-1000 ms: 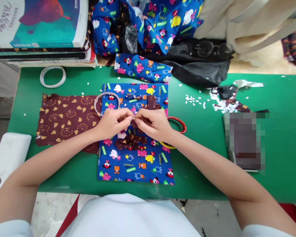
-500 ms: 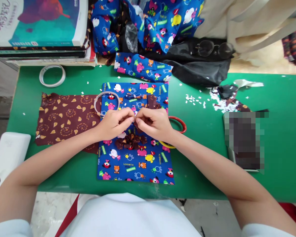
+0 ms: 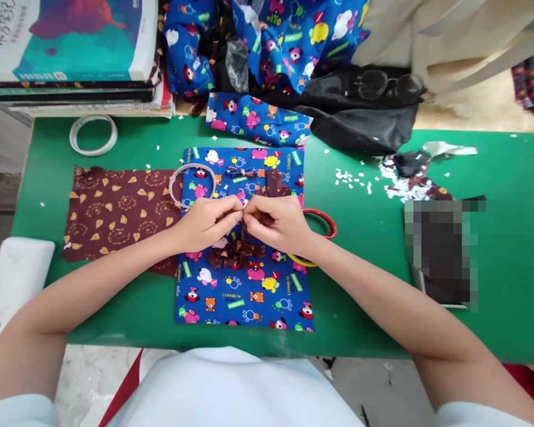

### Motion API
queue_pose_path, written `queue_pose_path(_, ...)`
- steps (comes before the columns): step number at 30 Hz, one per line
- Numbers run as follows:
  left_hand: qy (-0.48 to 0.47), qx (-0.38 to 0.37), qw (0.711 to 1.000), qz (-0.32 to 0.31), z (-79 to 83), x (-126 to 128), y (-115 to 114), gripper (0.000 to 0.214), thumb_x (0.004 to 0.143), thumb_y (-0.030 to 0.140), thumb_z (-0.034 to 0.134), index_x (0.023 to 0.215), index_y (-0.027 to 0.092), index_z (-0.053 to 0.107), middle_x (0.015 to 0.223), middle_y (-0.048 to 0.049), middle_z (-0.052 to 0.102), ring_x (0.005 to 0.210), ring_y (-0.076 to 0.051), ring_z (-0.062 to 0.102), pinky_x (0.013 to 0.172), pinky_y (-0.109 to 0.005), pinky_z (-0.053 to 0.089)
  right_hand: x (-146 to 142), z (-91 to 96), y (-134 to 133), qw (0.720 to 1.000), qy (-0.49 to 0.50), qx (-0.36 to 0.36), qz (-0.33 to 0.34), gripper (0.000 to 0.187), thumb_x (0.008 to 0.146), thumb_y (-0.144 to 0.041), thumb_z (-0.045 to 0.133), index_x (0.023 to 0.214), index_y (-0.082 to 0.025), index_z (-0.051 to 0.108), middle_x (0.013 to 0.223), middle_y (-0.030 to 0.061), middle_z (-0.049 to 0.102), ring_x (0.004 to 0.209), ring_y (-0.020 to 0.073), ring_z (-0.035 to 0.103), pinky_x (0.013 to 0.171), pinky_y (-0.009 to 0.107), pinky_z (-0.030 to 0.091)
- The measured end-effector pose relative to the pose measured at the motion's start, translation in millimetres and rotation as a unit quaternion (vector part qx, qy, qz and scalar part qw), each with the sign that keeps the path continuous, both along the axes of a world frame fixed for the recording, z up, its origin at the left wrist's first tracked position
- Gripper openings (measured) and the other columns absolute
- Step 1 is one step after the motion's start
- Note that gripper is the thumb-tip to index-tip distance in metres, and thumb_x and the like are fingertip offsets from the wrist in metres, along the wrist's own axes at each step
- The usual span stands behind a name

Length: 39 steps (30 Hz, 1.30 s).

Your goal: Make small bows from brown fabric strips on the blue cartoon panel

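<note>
Brown leaf-print cloth (image 3: 120, 207) flat at the left, up against the blue cartoon-print cloth (image 3: 244, 290). Overlapping both, a translucent ring (image 3: 171, 188). Next, left hand (image 3: 209, 219), thumb and forefinger in a tight pinch; just below the fingertips, a loose brown fabric bow (image 3: 235, 255) on the blue cloth. Then right hand (image 3: 276, 222) in a matching pinch, tips all but touching the left's. Between them, possibly a small piece, too hidden to tell. Presumably light, easily dropped, best held by opposite ends. Bow probably soft, crushable, safest at the gathered middle. Beside the right wrist, a red loop (image 3: 333, 226).
</note>
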<state>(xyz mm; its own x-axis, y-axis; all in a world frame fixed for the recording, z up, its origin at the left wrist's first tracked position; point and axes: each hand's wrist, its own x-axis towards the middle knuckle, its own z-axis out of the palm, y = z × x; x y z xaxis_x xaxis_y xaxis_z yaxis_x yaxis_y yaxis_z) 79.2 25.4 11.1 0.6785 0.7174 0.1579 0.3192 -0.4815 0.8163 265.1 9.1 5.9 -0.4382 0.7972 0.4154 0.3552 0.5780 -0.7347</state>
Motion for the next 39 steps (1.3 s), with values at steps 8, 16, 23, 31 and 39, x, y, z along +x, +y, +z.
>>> queue_pose_path(8,0.009,-0.01,1.0,0.001,1.1,0.2,-0.1,0.019,0.091,0.021,0.042,0.075,0.017,0.051,0.056,0.0051,0.053,0.051,-0.007,0.047,0.055,-0.02,0.034,0.7,0.7,-0.1,1.0,-0.002,-0.008,0.006,0.016,0.078,-0.012,0.05,0.063,-0.018,0.048,0.047,-0.0081,0.043,0.04,0.0024,0.034,0.043,0.016,0.029)
queue_pose_path(16,0.006,-0.015,1.0,-0.002,2.6,0.1,0.4,0.021,0.092,0.023,0.042,0.074,0.017,0.051,0.057,0.005,0.054,0.052,-0.007,0.048,0.055,-0.02,0.034,0.2,0.5,-0.2,1.0,0.002,0.0,0.005,0.017,0.078,-0.011,0.051,0.064,-0.018,0.048,0.047,-0.0083,0.043,0.04,0.0018,0.032,0.042,0.016,0.027)
queue_pose_path(23,0.023,-0.016,1.0,0.012,2.2,0.2,-0.2,0.019,0.091,0.023,0.042,0.075,0.017,0.052,0.056,0.0049,0.053,0.052,-0.008,0.047,0.055,-0.02,0.033,0.7,-1.2,-0.8,1.0,-0.01,-0.007,0.004,0.016,0.08,-0.012,0.05,0.065,-0.019,0.049,0.048,-0.0075,0.046,0.04,0.003,0.035,0.043,0.017,0.028)
queue_pose_path(31,0.016,0.01,1.0,0.008,-0.8,-0.2,0.4,0.017,0.09,0.022,0.044,0.075,0.017,0.052,0.052,0.007,0.046,0.048,-0.006,0.042,0.052,-0.02,0.03,0.4,-2.0,-0.7,1.0,-0.012,-0.01,0.005,0.016,0.079,-0.012,0.051,0.064,-0.018,0.05,0.048,-0.0078,0.046,0.04,0.0026,0.035,0.043,0.016,0.029)
queue_pose_path(39,0.015,0.005,1.0,0.0,-0.4,-0.5,0.7,0.018,0.09,0.022,0.043,0.074,0.017,0.05,0.053,0.0063,0.048,0.048,-0.007,0.044,0.053,-0.02,0.031,1.0,-0.2,-0.4,1.0,-0.008,-0.016,0.01,0.017,0.078,-0.011,0.052,0.063,-0.017,0.05,0.047,-0.0079,0.045,0.04,0.0017,0.034,0.042,0.015,0.028)
